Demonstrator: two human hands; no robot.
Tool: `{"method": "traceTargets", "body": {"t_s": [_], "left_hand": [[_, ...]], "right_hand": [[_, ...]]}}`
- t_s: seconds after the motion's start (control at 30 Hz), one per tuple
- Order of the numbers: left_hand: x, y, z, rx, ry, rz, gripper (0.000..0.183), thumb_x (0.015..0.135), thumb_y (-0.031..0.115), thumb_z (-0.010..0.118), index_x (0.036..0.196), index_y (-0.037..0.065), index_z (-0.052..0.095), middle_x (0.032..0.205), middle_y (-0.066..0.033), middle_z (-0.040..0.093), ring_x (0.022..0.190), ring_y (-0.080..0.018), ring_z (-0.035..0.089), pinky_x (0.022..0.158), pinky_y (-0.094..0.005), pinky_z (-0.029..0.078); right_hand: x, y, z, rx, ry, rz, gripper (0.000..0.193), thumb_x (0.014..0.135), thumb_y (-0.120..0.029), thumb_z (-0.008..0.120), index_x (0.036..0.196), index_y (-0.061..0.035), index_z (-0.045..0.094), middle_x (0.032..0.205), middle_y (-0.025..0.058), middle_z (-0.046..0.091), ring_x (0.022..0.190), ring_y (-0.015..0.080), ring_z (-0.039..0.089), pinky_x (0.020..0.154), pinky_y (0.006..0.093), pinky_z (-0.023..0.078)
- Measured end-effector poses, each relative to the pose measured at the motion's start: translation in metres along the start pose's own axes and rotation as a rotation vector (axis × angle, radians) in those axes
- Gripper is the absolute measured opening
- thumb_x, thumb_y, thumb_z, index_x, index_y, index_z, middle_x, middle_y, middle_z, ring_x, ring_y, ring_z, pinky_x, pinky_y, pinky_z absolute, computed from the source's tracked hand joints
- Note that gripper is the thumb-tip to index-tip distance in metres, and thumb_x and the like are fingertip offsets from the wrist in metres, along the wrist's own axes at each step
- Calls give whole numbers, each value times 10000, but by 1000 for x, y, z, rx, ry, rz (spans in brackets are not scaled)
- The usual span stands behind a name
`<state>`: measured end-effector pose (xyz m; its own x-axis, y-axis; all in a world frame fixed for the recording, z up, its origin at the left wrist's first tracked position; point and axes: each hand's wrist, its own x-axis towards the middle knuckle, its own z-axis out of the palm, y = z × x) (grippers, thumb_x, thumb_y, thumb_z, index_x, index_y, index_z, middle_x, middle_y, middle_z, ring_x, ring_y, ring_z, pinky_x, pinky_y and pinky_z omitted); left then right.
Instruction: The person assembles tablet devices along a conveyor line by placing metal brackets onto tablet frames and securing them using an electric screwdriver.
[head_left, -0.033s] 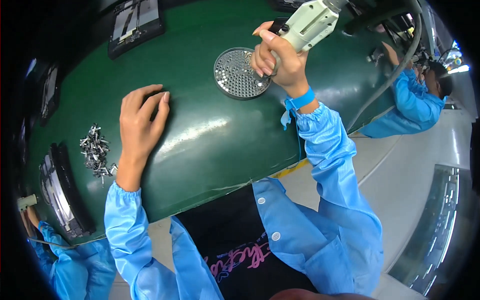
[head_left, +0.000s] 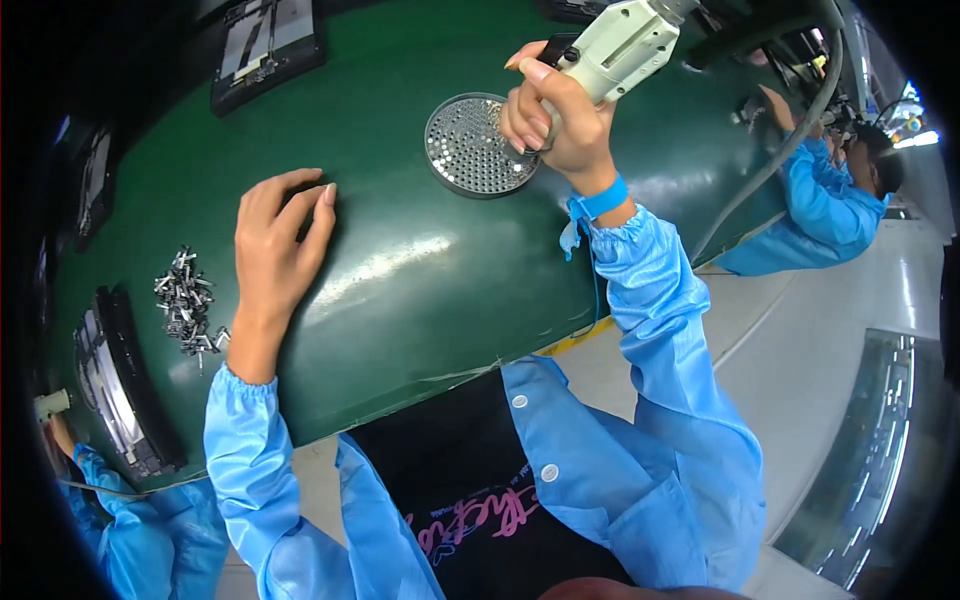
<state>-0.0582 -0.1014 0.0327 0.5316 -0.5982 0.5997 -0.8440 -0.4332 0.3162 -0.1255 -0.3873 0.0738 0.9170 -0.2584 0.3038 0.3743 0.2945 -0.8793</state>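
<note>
My right hand is wrapped round a pale powered hand tool, which looks like an electric screwdriver. Its lower end is mostly hidden by my fingers, over the right edge of a round grey perforated plate. Small shiny pieces sit in many of the plate's holes. My left hand lies on the green tabletop, palm down and holding nothing, its fingers bent and thumb apart. Left of it is a loose heap of small metal parts. A blue strap circles my right wrist.
Flat dark devices with exposed insides lie at the far left and near left. A thick grey cable hangs in an arc on the right. Blue-sleeved people work at the right and lower left. The table's front edge runs before me.
</note>
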Motion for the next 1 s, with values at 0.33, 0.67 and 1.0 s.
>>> {"method": "traceTargets", "body": {"t_s": [0.33, 0.67, 1.0], "left_hand": [[-3, -4, 3, -26, 25, -38, 85, 844, 85, 722, 844, 0, 718, 1000, -85, 692, 880, -247, 647, 806, -360, 499], [-6, -3, -1, -40, -46, -49, 84, 861, 72, 714, 883, -9, 718, 1072, -100, 692, 935, -264, 649, 820, -355, 511], [-4, -1, 1, -52, -7, -44, 98, 847, 102, 716, 851, 5, 724, 1025, -92, 685, 889, -253, 645, 795, -361, 509]], "right_hand": [[0, 6, 2, -195, -9, 17, 208, 947, -141, 507, 1022, 52, 529, 501, 4, 350, 377, 109, 352, 410, 311, 371], [-1, 11, -3, -37, 14, 17, 126, 903, -74, 613, 926, 47, 583, 513, 23, 422, 384, 119, 416, 380, 306, 383], [0, 17, -7, -67, -8, 4, 110, 915, -80, 623, 928, 23, 586, 518, 13, 435, 386, 112, 423, 383, 301, 395]]}}
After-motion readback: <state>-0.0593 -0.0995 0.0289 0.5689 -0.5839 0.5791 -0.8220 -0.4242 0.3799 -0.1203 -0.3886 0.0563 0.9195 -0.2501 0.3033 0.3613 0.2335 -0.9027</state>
